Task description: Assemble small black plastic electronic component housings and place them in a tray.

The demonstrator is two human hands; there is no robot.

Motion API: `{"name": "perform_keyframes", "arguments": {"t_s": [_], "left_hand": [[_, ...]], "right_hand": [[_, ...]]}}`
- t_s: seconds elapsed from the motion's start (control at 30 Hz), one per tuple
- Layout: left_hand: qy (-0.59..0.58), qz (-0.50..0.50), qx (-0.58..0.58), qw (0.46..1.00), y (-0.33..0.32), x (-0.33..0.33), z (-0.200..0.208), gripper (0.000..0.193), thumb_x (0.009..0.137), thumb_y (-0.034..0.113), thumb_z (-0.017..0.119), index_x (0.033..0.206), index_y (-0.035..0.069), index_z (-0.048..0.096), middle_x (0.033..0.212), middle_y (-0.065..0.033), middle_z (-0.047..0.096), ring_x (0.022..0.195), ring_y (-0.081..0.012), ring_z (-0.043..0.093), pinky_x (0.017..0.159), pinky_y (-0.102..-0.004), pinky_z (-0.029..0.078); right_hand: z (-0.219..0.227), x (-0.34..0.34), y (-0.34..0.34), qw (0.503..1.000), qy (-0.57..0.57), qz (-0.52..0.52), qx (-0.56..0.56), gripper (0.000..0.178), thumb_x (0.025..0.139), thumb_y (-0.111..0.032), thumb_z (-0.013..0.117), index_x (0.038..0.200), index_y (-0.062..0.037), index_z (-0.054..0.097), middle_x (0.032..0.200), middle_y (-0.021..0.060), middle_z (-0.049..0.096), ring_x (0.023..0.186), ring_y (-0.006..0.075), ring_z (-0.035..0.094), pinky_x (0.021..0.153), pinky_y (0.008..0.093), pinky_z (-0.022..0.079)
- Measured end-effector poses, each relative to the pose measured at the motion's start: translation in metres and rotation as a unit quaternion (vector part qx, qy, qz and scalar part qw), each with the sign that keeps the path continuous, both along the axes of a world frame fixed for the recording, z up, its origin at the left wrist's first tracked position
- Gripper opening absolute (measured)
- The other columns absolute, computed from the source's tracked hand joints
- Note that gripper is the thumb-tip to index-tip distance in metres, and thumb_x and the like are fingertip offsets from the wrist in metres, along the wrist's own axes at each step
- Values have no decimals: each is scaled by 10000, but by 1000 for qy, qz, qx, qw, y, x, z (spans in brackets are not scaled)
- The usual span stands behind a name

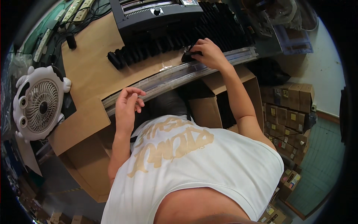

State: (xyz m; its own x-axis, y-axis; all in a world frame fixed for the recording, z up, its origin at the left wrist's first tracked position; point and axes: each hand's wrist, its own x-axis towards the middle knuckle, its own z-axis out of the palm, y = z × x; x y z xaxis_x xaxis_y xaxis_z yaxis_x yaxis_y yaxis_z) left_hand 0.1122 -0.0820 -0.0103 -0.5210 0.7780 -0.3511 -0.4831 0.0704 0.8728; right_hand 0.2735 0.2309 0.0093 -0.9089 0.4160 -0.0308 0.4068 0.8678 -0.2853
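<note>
My right hand (209, 54) is at the front edge of the bench, its fingers closed on a small black piece (189, 56) whose kind I cannot make out. Just beyond it, a row of similar black pieces (149, 50) stands packed side by side on the brown cardboard sheet (93, 71). Behind that row sits a dark grey machine (158, 16) with a knob on its front. My left hand (128, 101) hovers near the bench edge with fingers loosely curled and apart, nothing in it.
An animal-shaped white fan (41, 104) stands at the left, near power strips (74, 13) and cables. Open cardboard boxes are below the bench, one at left (87, 168) and one at right (207, 112). Stacked cartons (287, 115) line the right wall.
</note>
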Motion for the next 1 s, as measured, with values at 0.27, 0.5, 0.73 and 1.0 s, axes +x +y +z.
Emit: {"name": "perform_keyframes", "arguments": {"t_s": [0.27,0.5,0.73,1.0], "left_hand": [[-3,-32,0,999,6,5,2,130,975,94,457,1027,28,556,999,-80,633,709,-64,541,576,-187,420],[9,-22,-2,1000,-3,0,-1,131,973,91,459,1029,32,562,987,-72,640,712,-64,542,584,-191,421],[16,-12,3,1000,-6,-8,2,112,964,90,482,1017,37,564,978,-67,645,708,-68,543,583,-193,428],[232,33,-41,971,-6,-49,23,121,974,111,492,993,34,584,919,-28,655,714,-65,566,596,-207,439]], "right_hand": [[0,-7,-2,993,-61,49,92,287,772,-85,686,1053,-127,718,993,58,618,982,278,551,861,395,492],[6,-8,-9,991,-70,41,103,249,756,-111,716,1000,-112,666,1000,55,597,990,271,550,842,392,502],[9,-27,-12,990,-47,97,87,218,753,-170,728,891,-76,587,991,81,566,963,295,558,806,408,499],[5,-28,-17,994,-10,63,95,248,747,-138,711,930,-80,554,928,85,563,923,303,567,747,413,503]]}}
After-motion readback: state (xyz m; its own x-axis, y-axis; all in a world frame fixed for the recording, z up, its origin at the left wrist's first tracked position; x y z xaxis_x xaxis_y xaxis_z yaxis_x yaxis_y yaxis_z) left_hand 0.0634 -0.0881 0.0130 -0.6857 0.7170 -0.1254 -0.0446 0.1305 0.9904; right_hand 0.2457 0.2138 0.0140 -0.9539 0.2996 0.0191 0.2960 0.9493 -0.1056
